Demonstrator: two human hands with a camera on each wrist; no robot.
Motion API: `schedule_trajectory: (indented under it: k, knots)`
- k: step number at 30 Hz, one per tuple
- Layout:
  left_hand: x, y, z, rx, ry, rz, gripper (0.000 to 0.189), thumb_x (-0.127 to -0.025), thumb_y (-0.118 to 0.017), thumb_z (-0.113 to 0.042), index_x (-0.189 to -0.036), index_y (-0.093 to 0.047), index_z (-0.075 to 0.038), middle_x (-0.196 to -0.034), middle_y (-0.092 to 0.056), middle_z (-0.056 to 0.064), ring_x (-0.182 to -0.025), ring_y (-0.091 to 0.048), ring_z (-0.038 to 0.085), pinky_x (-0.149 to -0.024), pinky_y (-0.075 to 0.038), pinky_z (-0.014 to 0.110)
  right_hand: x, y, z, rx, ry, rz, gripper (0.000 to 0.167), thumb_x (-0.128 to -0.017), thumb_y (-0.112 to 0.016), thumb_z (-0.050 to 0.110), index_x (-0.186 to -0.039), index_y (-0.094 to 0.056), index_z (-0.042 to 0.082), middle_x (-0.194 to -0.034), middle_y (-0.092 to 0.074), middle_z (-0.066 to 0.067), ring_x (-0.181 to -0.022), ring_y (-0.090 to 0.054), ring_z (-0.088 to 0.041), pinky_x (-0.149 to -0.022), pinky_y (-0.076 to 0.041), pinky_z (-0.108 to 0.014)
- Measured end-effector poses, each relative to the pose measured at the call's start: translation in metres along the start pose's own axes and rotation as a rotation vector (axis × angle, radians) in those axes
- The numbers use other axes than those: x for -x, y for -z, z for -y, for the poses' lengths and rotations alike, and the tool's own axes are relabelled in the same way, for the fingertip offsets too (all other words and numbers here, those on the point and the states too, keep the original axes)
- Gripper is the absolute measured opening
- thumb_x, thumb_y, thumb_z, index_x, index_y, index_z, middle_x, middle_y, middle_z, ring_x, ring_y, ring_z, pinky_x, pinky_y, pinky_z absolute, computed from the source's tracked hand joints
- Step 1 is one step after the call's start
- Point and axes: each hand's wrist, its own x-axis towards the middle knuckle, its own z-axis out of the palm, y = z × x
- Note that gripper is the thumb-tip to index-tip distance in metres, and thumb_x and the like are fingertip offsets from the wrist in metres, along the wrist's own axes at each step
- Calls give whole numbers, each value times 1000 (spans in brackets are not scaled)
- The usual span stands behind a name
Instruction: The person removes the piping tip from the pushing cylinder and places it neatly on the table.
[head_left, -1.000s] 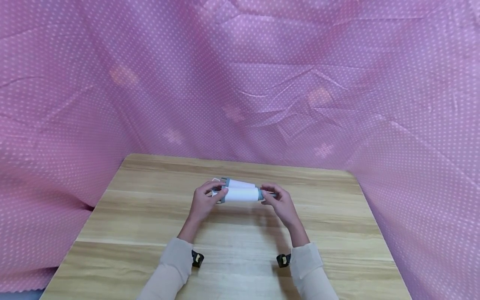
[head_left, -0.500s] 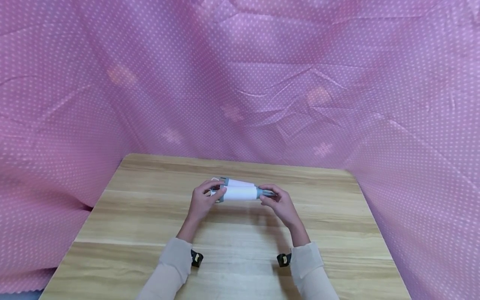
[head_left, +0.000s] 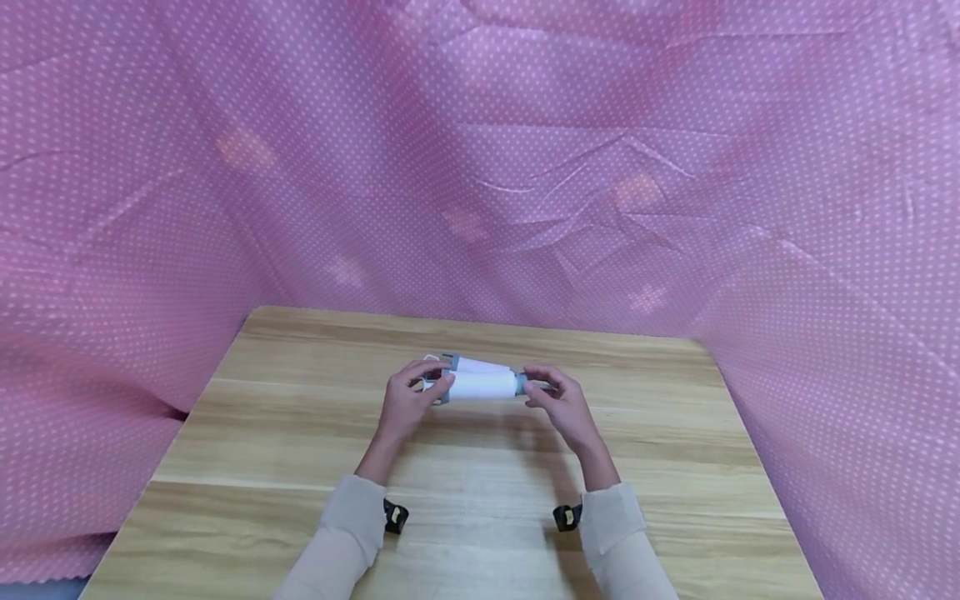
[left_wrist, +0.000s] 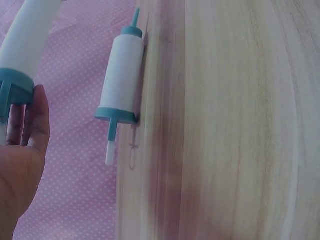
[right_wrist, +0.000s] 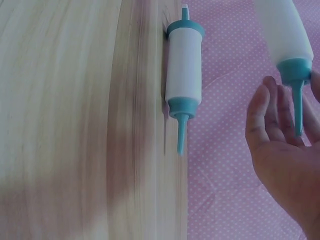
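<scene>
A white syringe (head_left: 483,385) with teal ends is held level above the table. My left hand (head_left: 405,404) grips its teal flange end, where the handle sticks out; the thumb lies on the near side. At the other end, my right hand (head_left: 561,408) has its thumb and fingers round the teal nozzle collar (right_wrist: 295,71). The thin nozzle points into that palm. A second, similar syringe (left_wrist: 122,75) lies on the table just behind the held one, with its nozzle also to the right. In the head view it is partly hidden by the front syringe.
The wooden table (head_left: 480,492) spreads out under both hands. A pink dotted cloth (head_left: 480,167) hangs behind it and at both sides. A black wrist camera (head_left: 395,517) sits at the left cuff, another at the right.
Half a second ago my right thumb stood off the collar, with the fingers more spread; now it is back against the collar. The left hand keeps its grip and the second syringe has not moved.
</scene>
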Motion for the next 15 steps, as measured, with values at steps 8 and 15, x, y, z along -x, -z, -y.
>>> schedule_trajectory:
  k: [8,15]
  knots:
    - [1,2,0,-5,-9,-22,36,-90,-78,-27,-117,-74,-3,-116,-67,9,-106,-60,26,-84,-56,43,5,1,0,-52,-15,71,38,-95,-69,0,-130,-58,-9,-124,-57,-24,-99,-68,-21,-86,-59,-36]
    - [6,2,-2,-6,-17,-16,34,-90,-78,-27,-116,-74,-4,-117,-67,9,-107,-60,26,-86,-56,44,8,-1,4,-28,25,40,28,-98,-66,6,-121,-61,-10,-125,-60,-22,-101,-67,-24,-83,-59,-36]
